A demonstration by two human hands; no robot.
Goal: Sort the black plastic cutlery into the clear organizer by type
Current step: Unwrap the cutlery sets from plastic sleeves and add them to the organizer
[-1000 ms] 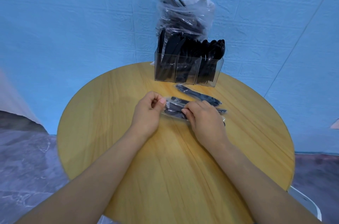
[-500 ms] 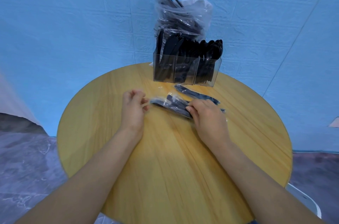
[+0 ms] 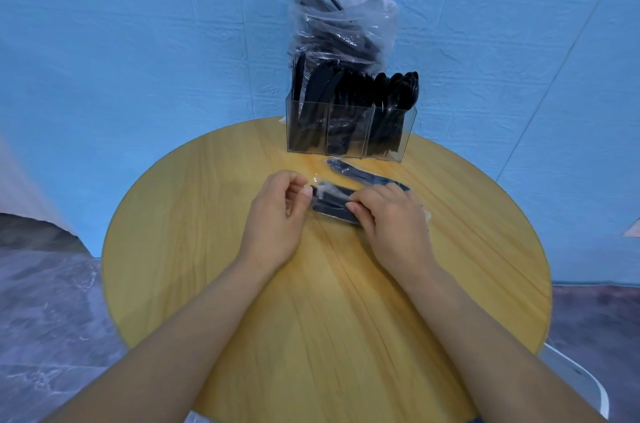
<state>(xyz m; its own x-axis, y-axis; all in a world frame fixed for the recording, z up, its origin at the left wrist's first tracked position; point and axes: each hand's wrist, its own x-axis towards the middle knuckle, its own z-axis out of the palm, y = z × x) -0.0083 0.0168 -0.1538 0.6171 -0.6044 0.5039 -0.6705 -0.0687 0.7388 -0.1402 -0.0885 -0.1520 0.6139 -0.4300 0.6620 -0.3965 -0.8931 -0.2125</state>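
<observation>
- We see a round wooden counter (image 3: 214,235) set against a blue wall (image 3: 121,42).
- Clear organizer (image 3: 349,130) stands at the far edge of the counter, three compartments side by side, each packed with upright black cutlery; the rightmost shows rounded spoon bowls (image 3: 403,87) (we cannot tell the types in the other two for certain).
- Behind the organizer, touching it or just beside it, a crinkled clear plastic bag (image 3: 341,31) holds more black cutlery, a few handles poking out at its top.
- Near the counter's middle we hold a wrapped cutlery packet (image 3: 332,203) in thin clear film, just above the surface or resting on it (cannot tell which).
- Left hand (image 3: 277,215): fingers curled, thumb and fingertips pinching the packet's left end.
- Right hand (image 3: 394,218): fingers curled over the packet's right part, gripping it.
- A second wrapped packet (image 3: 360,175) lies flat on the counter between the organizer and our hands, angled, its right end passing behind the right hand.
</observation>
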